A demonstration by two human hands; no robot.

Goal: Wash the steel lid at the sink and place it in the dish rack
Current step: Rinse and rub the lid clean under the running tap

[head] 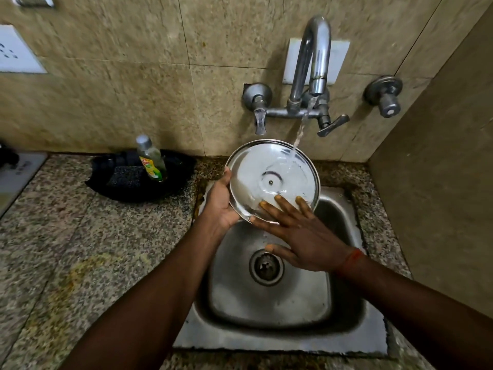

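Note:
The round steel lid point(269, 172) is tilted up over the back of the steel sink point(269, 303), its inner side facing me. Water from the tap point(316, 62) runs onto its upper right part. My left hand point(220, 204) holds the lid by its left rim, thumb over the edge and palm behind it. My right hand point(298, 236) lies flat with straight fingers touching the lid's lower inner face. A red thread sits on my right wrist.
A black tray point(181, 166) on the granite counter left of the sink holds a dish soap bottle point(152, 158) and a dark scrub pad point(125, 176). Two tap handles point(260, 121) point(333, 125) and a wall valve point(385, 96) sit on the tiled wall. No dish rack is in view.

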